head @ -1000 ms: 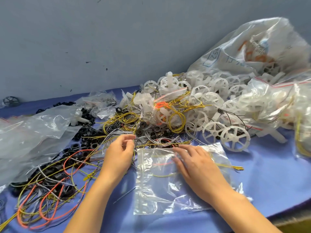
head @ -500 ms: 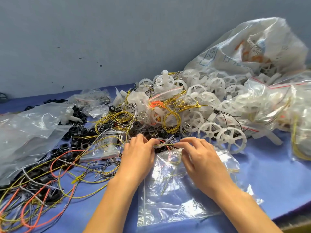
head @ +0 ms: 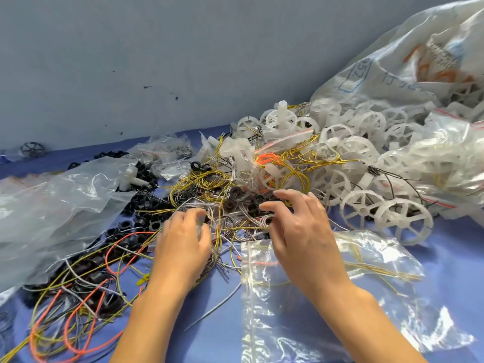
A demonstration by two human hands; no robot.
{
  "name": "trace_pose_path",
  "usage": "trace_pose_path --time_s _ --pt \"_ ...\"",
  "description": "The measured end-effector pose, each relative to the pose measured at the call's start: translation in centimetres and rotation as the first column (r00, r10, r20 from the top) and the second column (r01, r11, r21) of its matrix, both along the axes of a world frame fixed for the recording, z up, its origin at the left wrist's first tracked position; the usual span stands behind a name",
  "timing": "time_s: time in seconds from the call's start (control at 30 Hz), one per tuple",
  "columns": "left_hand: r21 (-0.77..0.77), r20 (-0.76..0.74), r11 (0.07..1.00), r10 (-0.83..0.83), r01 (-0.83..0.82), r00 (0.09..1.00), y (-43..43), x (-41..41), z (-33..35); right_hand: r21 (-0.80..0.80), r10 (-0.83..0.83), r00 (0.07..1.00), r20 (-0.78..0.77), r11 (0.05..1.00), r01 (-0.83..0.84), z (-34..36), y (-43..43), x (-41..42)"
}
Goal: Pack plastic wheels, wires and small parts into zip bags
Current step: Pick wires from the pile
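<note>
our left hand (head: 183, 242) curls into the wire tangle (head: 225, 226); whether it pinches a strand, we cannot tell. our right hand (head: 301, 231) hovers spread, holding nothing. the zip bag (head: 275, 323) lies flat just below. we should lift one loop slowly, so the others stay.

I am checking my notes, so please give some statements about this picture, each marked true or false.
The zip bag lies flat on the blue table. True.
The right hand grips a white wheel. False: its spread fingers hover over the wires.
The white wheels lie right of both hands. True.
The long orange wire loops lie right of the zip bag. False: they lie left of the left hand.
</note>
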State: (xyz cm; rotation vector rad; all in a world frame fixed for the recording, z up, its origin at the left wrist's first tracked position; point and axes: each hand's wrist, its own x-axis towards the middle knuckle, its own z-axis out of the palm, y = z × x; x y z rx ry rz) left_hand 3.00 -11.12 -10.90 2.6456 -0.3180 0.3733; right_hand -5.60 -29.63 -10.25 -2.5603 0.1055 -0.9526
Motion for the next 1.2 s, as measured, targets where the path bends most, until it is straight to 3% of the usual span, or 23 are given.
trace_pose_path --time_s 0.07,0.17,0.4,0.63,0.83,1.0,1.1,1.2 --pt "0.073 -0.054 0.997 -0.004 0.008 0.999 0.9 -0.3 -0.4 0.009 0.044 0.999 0.012 0.999 -0.044 0.2 0.5 0.4" --pt "0.069 -0.018 0.997 -0.042 0.043 0.999 1.4 -0.7 -0.7 0.028 0.072 0.997 -0.032 0.997 -0.071 0.0 1.3 1.1" --pt "0.022 0.038 0.991 -0.136 0.135 0.990 -0.4 -0.7 -0.9 -0.093 -0.078 0.919 -0.386 0.995 0.045 -1.7 1.2 2.2" --pt "-0.048 0.057 0.987 -0.148 0.151 0.987 -1.7 -0.8 -0.4 -0.138 -0.066 0.904 -0.423 0.990 0.008 -1.5 0.0 2.7" --pt "-0.153 0.099 0.964 -0.206 0.220 0.973 -2.2 -0.9 -0.2 -0.026 -0.024 0.958 -0.287 1.000 0.017 -0.8 -1.2 2.4" --pt "-0.288 0.201 0.891 -0.302 0.351 0.932 -3.2 -1.3 0.7 0.282 0.151 0.987 -0.046 0.950 -0.132 -0.2 -1.7 2.4" --pt "-0.270 0.266 0.879 -0.324 0.392 0.908 -3.5 -1.4 1.3 0.382 0.258 0.965 0.035 0.889 -0.252 0.2 -1.4 2.4" --pt "-0.193 0.232 0.882 -0.384 0.429 0.894 -3.5 -1.9 1.4 0.468 0.314 0.948 0.053 0.831 -0.301 0.2 -1.0 2.4"
